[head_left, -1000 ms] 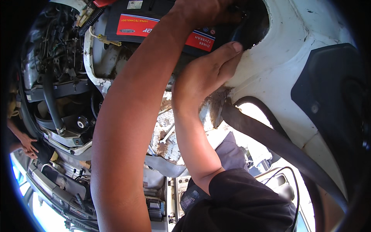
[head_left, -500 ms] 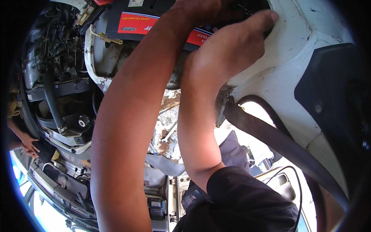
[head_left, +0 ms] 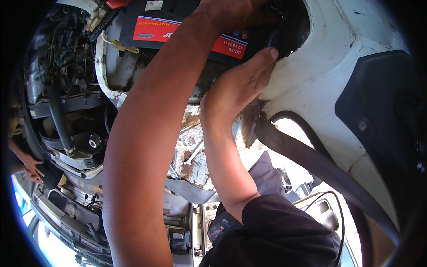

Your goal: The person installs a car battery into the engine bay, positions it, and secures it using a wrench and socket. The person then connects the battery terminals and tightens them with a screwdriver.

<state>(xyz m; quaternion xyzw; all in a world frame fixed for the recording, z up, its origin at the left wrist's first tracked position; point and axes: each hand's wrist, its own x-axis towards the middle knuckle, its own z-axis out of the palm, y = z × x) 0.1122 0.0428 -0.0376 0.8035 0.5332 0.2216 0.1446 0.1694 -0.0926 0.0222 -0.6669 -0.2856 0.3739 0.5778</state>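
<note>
A black car battery (head_left: 127, 24) with a red and blue label lies across the top of the view. My left hand (head_left: 233, 14) reaches over its top near the right end; its fingers run into shadow and the upper edge, so any grip is hidden. Just below the battery's right corner is my right hand (head_left: 244, 80), thumb stretched out and one finger partly showing behind it. Nothing visible is held in it, and its other fingers are hidden. A dark recess in the white body panel (head_left: 329, 44) lies beyond the thumb.
A wrench (head_left: 194, 153) lies on the rusty, peeling metal between my forearms. A dark strip (head_left: 311, 155) slants down the right side. Engine parts and a hose (head_left: 58, 115) fill the left. Another person's hand (head_left: 32, 168) shows at the far left.
My right hand has drawn down and left, away from the recess, uncovering more of the battery label. My left hand stays over the battery with little movement.
</note>
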